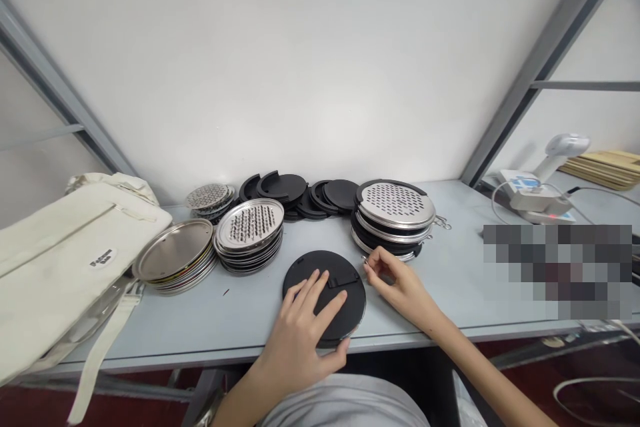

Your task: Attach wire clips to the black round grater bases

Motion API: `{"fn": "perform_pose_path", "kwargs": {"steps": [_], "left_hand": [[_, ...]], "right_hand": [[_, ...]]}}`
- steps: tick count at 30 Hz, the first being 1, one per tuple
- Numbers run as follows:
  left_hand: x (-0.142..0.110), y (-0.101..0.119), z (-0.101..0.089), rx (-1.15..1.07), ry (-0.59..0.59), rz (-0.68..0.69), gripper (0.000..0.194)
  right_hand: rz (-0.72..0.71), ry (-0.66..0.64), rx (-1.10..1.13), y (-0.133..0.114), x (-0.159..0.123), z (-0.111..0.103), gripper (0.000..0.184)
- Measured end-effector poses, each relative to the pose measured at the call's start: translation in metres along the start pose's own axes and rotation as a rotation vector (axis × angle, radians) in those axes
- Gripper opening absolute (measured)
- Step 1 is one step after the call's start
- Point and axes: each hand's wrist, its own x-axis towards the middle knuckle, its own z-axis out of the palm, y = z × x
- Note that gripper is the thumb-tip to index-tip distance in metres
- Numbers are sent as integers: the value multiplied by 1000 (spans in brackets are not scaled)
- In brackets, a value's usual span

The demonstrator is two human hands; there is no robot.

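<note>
A black round disc (327, 267) with a small raised catch lies near the table's front edge. My left hand (303, 327) rests over it, fingertips pressed on its top and thumb at its near rim. Just beyond the disc's right edge, my right hand (395, 283) pinches a small metal ring (365, 259), mostly hidden by the fingertips. Behind that hand stands a stack of round metal graters with black rims (397, 203), metal rings hanging from its right side.
Left on the table (250, 307) are stacked grater plates (253, 223), plain metal discs (175, 250) and a cream bag (75, 253). Black discs and curved rims (285, 187) lie along the wall. A white scanner (560, 150) and wooden boards (605, 167) sit at right, behind a blurred patch.
</note>
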Motion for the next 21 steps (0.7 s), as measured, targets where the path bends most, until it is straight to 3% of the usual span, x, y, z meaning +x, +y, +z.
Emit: {"fn": "perform_pose_path", "kwargs": {"steps": [21], "left_hand": [[0,0,1,5,-1,-4,56]], "right_hand": [[31,7,-36,1,0,-1,9]]}}
